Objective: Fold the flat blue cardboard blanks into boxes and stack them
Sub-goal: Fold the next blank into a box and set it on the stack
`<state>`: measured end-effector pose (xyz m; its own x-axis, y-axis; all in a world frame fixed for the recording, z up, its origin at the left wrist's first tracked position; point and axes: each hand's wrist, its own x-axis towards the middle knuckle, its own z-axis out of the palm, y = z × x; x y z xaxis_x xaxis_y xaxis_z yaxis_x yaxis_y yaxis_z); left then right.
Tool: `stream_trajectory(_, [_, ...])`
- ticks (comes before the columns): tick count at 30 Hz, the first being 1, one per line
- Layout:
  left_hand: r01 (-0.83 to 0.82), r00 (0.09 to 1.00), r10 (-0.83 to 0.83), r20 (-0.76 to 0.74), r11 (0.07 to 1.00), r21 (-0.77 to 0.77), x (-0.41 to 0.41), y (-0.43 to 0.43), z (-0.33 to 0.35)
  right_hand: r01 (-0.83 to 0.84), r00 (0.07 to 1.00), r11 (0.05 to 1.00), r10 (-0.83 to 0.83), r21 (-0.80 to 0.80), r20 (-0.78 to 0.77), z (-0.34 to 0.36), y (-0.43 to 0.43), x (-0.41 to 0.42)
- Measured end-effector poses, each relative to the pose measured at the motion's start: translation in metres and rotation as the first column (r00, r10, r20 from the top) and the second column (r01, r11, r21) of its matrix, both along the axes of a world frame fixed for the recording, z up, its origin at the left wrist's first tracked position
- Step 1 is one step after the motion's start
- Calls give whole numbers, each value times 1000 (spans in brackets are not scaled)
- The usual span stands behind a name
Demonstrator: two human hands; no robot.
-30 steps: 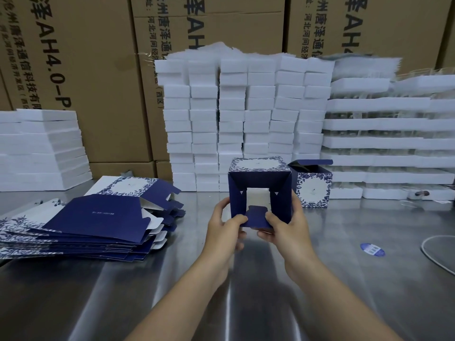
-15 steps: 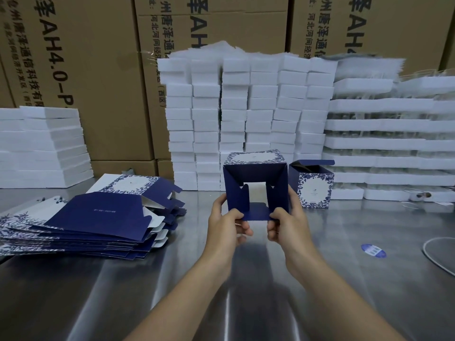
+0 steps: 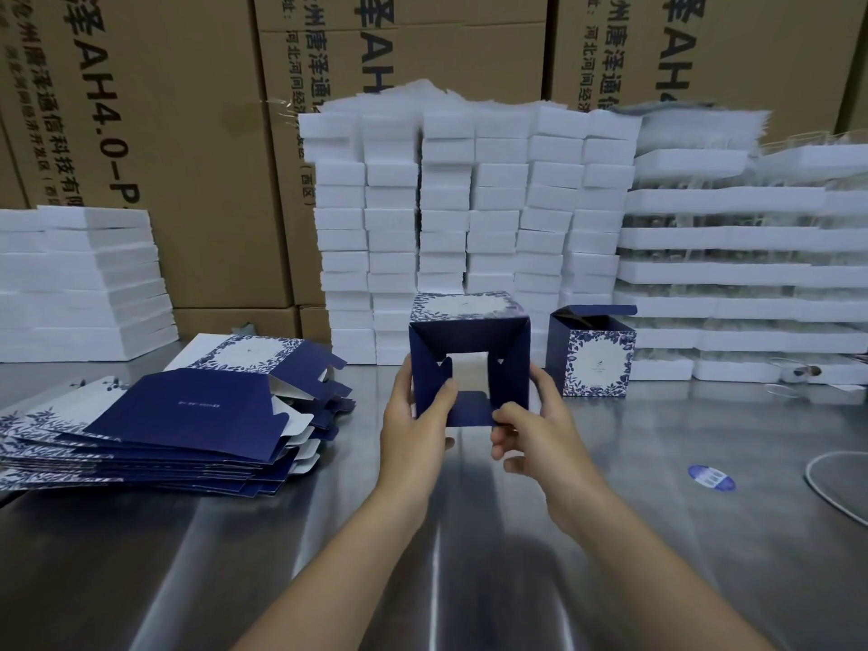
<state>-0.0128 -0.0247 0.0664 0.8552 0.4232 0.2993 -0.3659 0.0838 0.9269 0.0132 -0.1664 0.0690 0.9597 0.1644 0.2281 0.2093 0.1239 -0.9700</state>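
Observation:
I hold a half-formed blue box (image 3: 469,331) above the steel table, its open end facing me and its patterned white panel on top. My left hand (image 3: 415,425) grips its left wall, thumb on the folded side flap. My right hand (image 3: 540,429) holds the right wall and pinches the bottom flap, which lies nearly level. A pile of flat blue blanks (image 3: 164,415) lies on the left. One folded box (image 3: 594,357) stands upright behind my right hand, its lid flap raised.
Stacks of white foam blocks (image 3: 469,218) line the back of the steel table (image 3: 422,580), with more white foam (image 3: 80,279) on the left and white trays (image 3: 732,274) on the right. Brown cartons stand behind. A blue sticker (image 3: 710,477) and a white cable (image 3: 831,486) lie at right.
The side flaps have folded further inward. My right fingers shifted along the bottom flap and my left thumb moved up onto the left flap. The box rose slightly.

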Motion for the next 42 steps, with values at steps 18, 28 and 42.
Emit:
stream_trajectory(18, [-16,988,29,-149,996,91,13,18,-7,425,889,837,-313,-346,335,-21,-7,22])
stream_trajectory(28, [218,958,-214,-189,976,0,2,14,4,207,969,970,-187,-124,160,-17,-6,15])
stream_trajectory(42, [57,997,-55,-55,998,37,-1,10,1,282,931,945,-228,-166,284,-22,0,17])
